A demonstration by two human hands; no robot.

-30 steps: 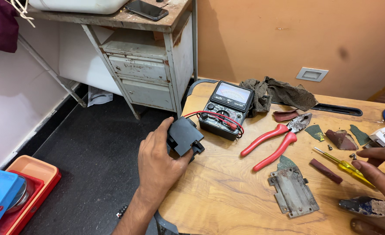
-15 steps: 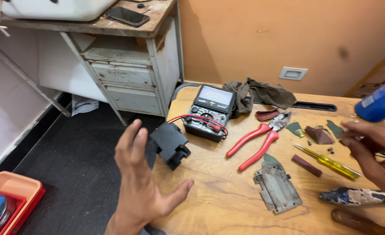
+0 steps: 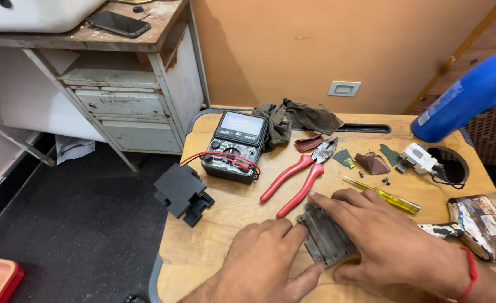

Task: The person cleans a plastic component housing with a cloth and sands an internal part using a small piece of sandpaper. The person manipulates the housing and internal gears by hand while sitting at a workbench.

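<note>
Item: grey metal plate [image 3: 326,238], worn and ridged, lying flat on the wooden table [image 3: 203,252] at about 6 o'clock of the tabletop, near the front edge

Left hand [image 3: 264,264]: palm down on the table at 9 o'clock of the plate, fingers [image 3: 284,235] spread and loosely extended, fingertips touching the plate's left edge; it grasps nothing

Right hand [image 3: 393,241]: laid over the plate's 3 o'clock side, fingers half curled, fingertips pressing its top edge and thumb at its lower corner; a light pinch-and-press hold rather than a closed grip

Nearby stock:
- red-handled pliers [image 3: 301,177], at 12 o'clock of the plate, just beside the right fingertips
- yellow screwdriver [image 3: 382,195], at 2 o'clock, near the knuckles
- two small dark screws [image 3: 386,180], loose, beyond the screwdriver
- black meter [image 3: 234,147] with red lead, at 11 o'clock
- black plastic block [image 3: 183,193], at 9 o'clock, overhanging the table's left edge
- blue bottle [image 3: 466,95], tilted, at 1 o'clock

Risks, judged:
- plate edges look rough; a sliding fingertip could be cut
- plate sits close to the front edge, so a push toward 6 o'clock could drop it
- a sweep of the right wrist could scatter the loose screws
- the overhanging block could fall if the table is jolted
</note>
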